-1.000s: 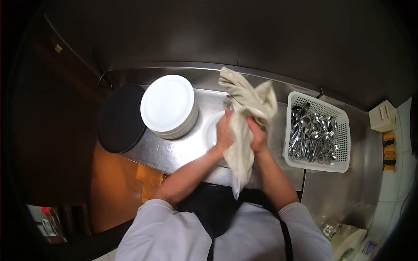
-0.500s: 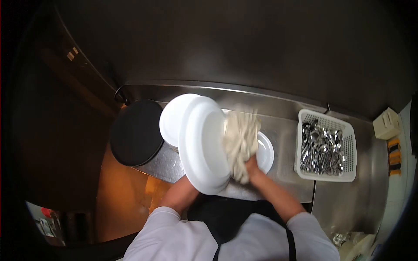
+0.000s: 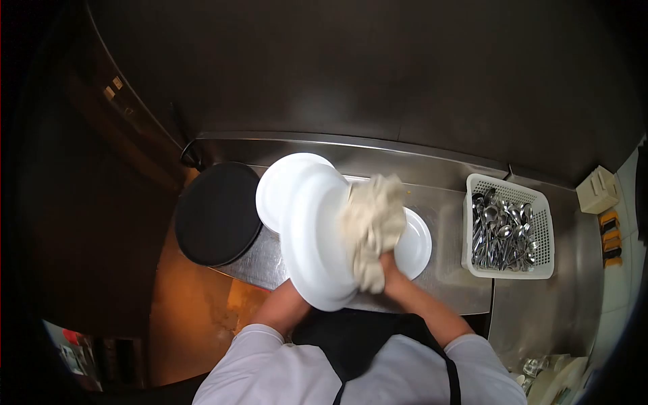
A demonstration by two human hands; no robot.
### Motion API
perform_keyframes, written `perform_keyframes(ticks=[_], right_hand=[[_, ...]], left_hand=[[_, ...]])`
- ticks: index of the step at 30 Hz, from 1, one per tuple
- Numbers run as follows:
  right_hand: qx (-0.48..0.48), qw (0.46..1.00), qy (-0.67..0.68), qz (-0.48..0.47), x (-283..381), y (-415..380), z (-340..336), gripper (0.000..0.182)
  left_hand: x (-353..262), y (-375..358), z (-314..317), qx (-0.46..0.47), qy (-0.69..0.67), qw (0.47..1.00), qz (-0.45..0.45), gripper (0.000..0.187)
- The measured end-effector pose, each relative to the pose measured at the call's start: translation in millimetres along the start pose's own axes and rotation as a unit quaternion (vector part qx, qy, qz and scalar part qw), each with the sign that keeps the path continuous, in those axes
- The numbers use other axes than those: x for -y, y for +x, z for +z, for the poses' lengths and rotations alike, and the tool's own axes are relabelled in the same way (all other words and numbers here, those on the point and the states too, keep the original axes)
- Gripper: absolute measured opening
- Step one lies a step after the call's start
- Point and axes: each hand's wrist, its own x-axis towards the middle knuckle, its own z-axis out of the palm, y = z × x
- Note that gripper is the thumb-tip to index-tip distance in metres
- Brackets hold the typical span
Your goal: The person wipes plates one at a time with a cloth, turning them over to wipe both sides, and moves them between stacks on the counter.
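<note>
A large white plate [image 3: 312, 236] is held up tilted in front of my body. My left forearm goes up behind it, and the plate hides the fingers of that hand. A crumpled beige cloth [image 3: 372, 219] lies against the plate's right side. My right hand [image 3: 389, 267] is closed on the cloth, its fingers mostly covered by the folds. Behind the held plate to the left is a white plate [image 3: 277, 185] on the counter. Another white plate [image 3: 416, 246] rests on the counter to the right, partly behind the cloth and my right hand.
Round black trays [image 3: 217, 214] stand at the counter's left end. A white perforated basket [image 3: 545, 236] full of spoons and forks [image 3: 501, 233] sits on the right. Farther right are a beige box [image 3: 597, 191] and orange-and-black items [image 3: 610, 239] on the wall. A metal ledge [image 3: 405, 152] runs along the back.
The cloth has shifted and bunched up against the held plate, whose tilt has changed a little. The whole view has moved slightly, with the counter objects appearing a bit lower.
</note>
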Motion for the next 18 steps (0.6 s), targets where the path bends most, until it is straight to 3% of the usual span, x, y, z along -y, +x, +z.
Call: perform_keyframes(ticks=[3, 6, 10, 12, 16, 18], right_hand=[[0.026, 0.988, -0.11, -0.104, 102, -19, 7, 0.066], [-0.006, 0.972, -0.185, -0.148, 138, 32, 1, 0.067], [-0.076, 0.996, -0.036, 0.015, 88, 59, -16, 0.069], [-0.08, 0.997, -0.012, 0.021, 45, 30, -6, 0.07], [-0.092, 0.992, -0.058, -0.057, 74, -28, 0, 0.072], [-0.145, 0.985, -0.083, -0.047, 114, -25, -16, 0.073]], left_hand=[[-7, 5, -9, 0.0, -0.004, 1.0, 0.003, 0.051], [-7, 7, -2, 0.001, -0.008, 1.0, 0.008, 0.052], [-12, 17, 15, -0.003, -0.011, 1.0, 0.027, 0.053], [-23, 31, 18, -0.011, -0.005, 0.998, 0.057, 0.053], [-84, 69, 21, -0.037, 0.102, 0.974, 0.197, 0.054], [-132, 69, 23, -0.047, 0.258, 0.914, 0.309, 0.053]])
